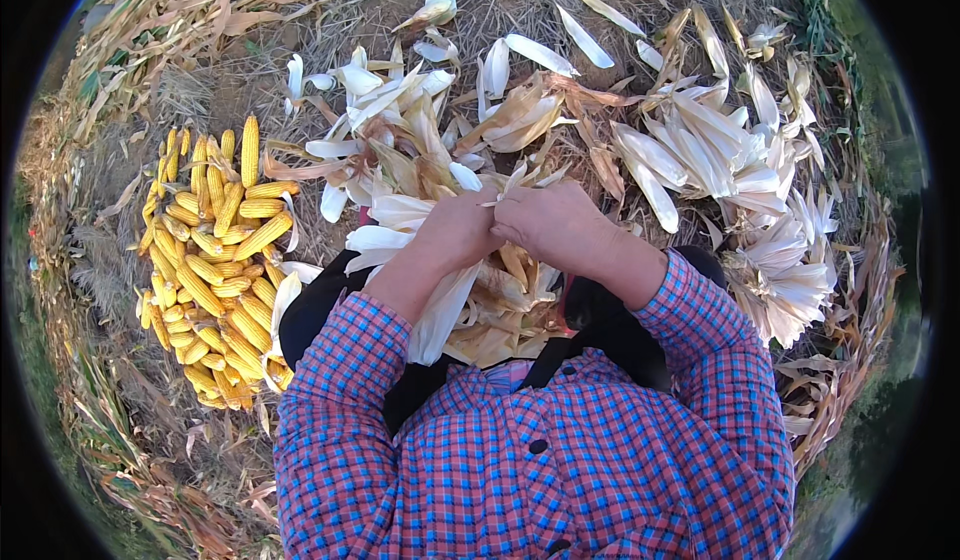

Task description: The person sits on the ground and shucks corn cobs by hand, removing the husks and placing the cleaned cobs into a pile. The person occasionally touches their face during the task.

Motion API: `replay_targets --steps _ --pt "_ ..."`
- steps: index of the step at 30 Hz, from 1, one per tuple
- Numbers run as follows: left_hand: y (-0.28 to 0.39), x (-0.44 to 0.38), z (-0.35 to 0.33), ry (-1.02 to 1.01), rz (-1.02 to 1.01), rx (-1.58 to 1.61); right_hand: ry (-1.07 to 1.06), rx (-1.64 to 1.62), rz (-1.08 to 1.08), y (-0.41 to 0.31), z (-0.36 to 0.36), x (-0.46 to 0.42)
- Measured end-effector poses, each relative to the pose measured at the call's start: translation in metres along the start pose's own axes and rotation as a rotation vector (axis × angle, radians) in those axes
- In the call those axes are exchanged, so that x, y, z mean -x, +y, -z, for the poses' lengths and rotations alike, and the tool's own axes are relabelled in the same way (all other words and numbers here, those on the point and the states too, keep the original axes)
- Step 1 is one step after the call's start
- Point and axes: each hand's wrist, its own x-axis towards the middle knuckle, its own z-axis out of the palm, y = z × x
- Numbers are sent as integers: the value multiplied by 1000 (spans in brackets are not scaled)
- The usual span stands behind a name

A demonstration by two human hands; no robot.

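Note:
My left hand (459, 224) and my right hand (553, 221) meet in front of my body, knuckles up and fingers curled in. A pale strip of corn husk (514, 180) pokes out between them, pinched by both hands. My palms and most of the fingertips are hidden, so I cannot tell whether an ear is inside. Loose dry husks (517, 297) lie below my wrists, between my legs. Beyond my fingers, a brownish husk-covered bundle (521, 114) rests on the heap of husks (397, 121).
Husked yellow corn ears (217, 275) are piled on the ground at my left. Pale husks (712, 147) form a stack at my right, fanning out lower down. Dry cornstalks (195, 5) lie at the upper left, and straw-strewn soil (247, 80) shows between the heaps.

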Motion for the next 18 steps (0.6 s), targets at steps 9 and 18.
replay_targets --steps 9,18 --pt "35 34 6 126 -177 102 291 -320 -55 -5 16 34" --pt "88 67 -1 174 -233 2 393 -76 -207 -50 31 79"
